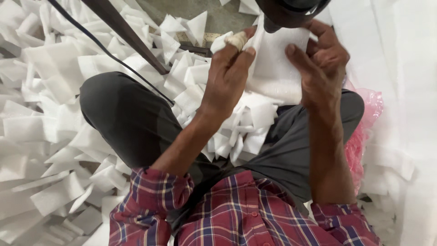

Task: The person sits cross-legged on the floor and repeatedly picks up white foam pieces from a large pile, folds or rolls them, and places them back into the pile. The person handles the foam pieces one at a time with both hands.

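Observation:
A white foam sheet (273, 59) is held up in front of me over my lap. My left hand (227, 73) grips its left edge; one finger of that hand is wrapped in a pale bandage (236, 40). My right hand (321, 64) grips the sheet's right side, thumb pressed on its face. A dark rounded object (287, 13) hangs over the sheet's top edge and hides it. Below the sheet, several cut white foam pieces (241, 132) lie piled between my knees.
Many white foam offcuts (50, 136) cover the floor to the left. A dark bar (132, 38) and a thin black cable (109, 54) slant across the upper left. A pink plastic bag (364, 132) lies by my right leg, and large white foam sheets (400, 91) lie at the right.

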